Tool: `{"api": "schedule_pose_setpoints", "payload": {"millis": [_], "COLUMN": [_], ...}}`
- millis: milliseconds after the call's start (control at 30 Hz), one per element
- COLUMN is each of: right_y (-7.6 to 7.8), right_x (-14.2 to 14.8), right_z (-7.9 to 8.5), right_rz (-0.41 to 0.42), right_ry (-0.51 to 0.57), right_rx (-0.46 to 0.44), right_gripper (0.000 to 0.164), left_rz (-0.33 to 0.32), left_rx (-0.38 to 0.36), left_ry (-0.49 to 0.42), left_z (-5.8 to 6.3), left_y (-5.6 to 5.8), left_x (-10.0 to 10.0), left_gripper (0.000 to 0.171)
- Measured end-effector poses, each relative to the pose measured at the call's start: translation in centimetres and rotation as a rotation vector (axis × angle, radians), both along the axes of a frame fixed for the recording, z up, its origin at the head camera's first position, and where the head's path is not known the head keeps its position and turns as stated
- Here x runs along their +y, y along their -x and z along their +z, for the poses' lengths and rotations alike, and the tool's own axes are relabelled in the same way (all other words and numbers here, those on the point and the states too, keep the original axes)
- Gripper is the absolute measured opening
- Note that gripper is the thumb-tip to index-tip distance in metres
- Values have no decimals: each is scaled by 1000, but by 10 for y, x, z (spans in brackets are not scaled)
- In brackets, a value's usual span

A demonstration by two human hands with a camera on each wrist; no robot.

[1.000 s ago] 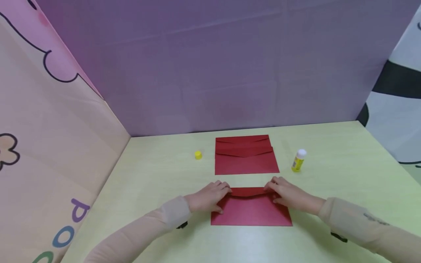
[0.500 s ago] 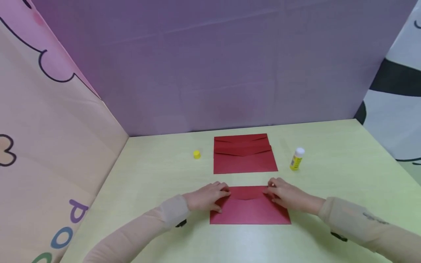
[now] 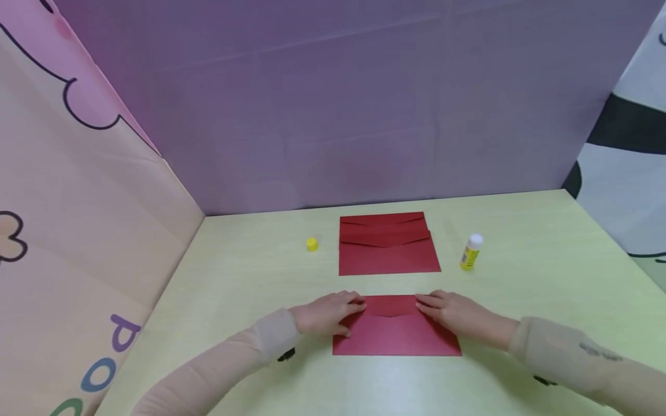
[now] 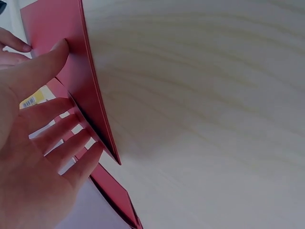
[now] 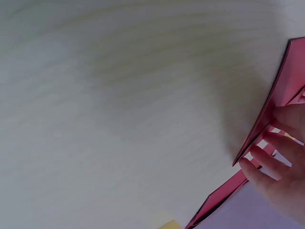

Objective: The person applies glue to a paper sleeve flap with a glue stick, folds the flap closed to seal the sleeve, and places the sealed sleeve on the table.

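A red envelope (image 3: 395, 340) lies on the table in front of the person, its pointed flap (image 3: 390, 305) folded down over the body. On the envelope's left upper corner rests the left hand (image 3: 329, 314), fingers along the flap's fold and thumb lower on the paper. In the left wrist view those fingers are extended against the envelope's edge, and the thumb touches its face. The right hand (image 3: 460, 314) presses the flap's right end with fairly straight fingers. The right wrist view has its fingertips at the envelope's edge (image 5: 267, 117), part of that hand being cut off by the frame.
Behind it lie overlapping red envelopes (image 3: 387, 261). A yellow cap (image 3: 312, 245) sits to their left, and a yellow glue stick (image 3: 470, 254) stands to their right, white end up. A purple cloth wall (image 3: 333, 104) closes off the back of the pale table (image 3: 250, 254).
The flap, slightly raised a second ago, now lies flat. The right hand's fingers have gone from pinching the flap's edge to lying straighter on it. The left hand has barely moved.
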State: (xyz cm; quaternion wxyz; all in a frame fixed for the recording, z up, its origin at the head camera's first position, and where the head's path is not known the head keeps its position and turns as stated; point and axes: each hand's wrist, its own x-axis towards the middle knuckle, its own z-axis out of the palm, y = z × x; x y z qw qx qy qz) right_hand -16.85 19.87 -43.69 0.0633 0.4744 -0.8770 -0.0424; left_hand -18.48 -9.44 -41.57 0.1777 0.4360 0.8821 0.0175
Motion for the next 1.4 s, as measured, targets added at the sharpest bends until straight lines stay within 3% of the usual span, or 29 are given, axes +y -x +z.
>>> {"api": "schedule_pose_setpoints", "payload": {"millis": [100, 300, 433, 600, 1000, 1400], "right_y": [-3, -7, -9, -12, -10, -6], "right_x": [1, 5, 5, 3, -18, -42], "right_z": [-1, -7, -11, -11, -13, -8], "right_rz": [-4, -17, -47, -87, -117, -111], "right_ry": [-52, -32, 14, 43, 69, 10], "right_rx": [13, -37, -138, -288, -453, -521], "right_gripper": [46, 50, 44, 52, 66, 73], "left_rz": [-1, 10, 21, 30, 37, 39], "left_rx": [-5, -16, -24, -30, -39, -40], "left_ry": [1, -10, -14, -8, -18, -9], "left_z": [-1, -2, -1, -1, -1, 0], "left_y": [0, 0, 0, 0, 0, 0], "left_x": [0, -1, -1, -1, -1, 0], "left_gripper": [61, 62, 62, 62, 62, 61]}}
